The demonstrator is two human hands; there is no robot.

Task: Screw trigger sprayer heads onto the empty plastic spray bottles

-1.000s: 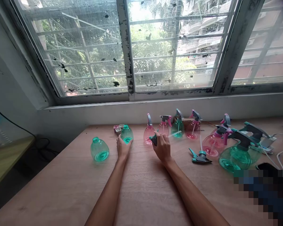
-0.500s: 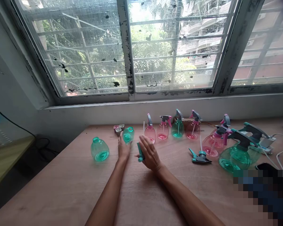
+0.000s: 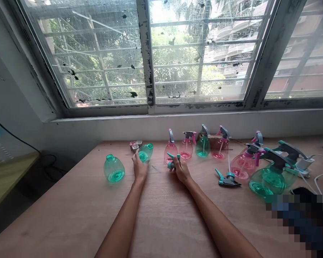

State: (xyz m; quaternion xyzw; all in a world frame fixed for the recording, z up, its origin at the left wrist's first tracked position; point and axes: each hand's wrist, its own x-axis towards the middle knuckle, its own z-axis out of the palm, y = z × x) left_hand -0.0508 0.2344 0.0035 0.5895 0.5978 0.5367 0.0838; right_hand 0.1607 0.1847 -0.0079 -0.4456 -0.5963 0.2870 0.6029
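Note:
My left hand (image 3: 140, 165) is closed around a green translucent bottle (image 3: 146, 152), whose open neck tilts up and to the right. In my right hand (image 3: 182, 170) is a teal and dark spray head (image 3: 172, 161), gripped between thumb and fingers, its teal trigger pointing up and left. The spray head is apart from the bottle's neck. Left of my left hand stands another green bottle (image 3: 114, 170) without a spray head. Behind my right hand is a pink spray bottle (image 3: 171, 147). A loose spray head (image 3: 229, 180) with its tube upright lies to the right.
A row of pink and green spray bottles (image 3: 202, 146) stands near the wall. Larger pink (image 3: 243, 165) and green spray bottles (image 3: 269, 179) are grouped at right, beside a white charger (image 3: 304, 163) with cables. Small boxes (image 3: 135, 145) sit at the back. The table's left edge slopes away.
The bottle in my left hand has tipped rightward. My right hand has moved slightly right and turned the spray head, so its trigger now shows pointing left.

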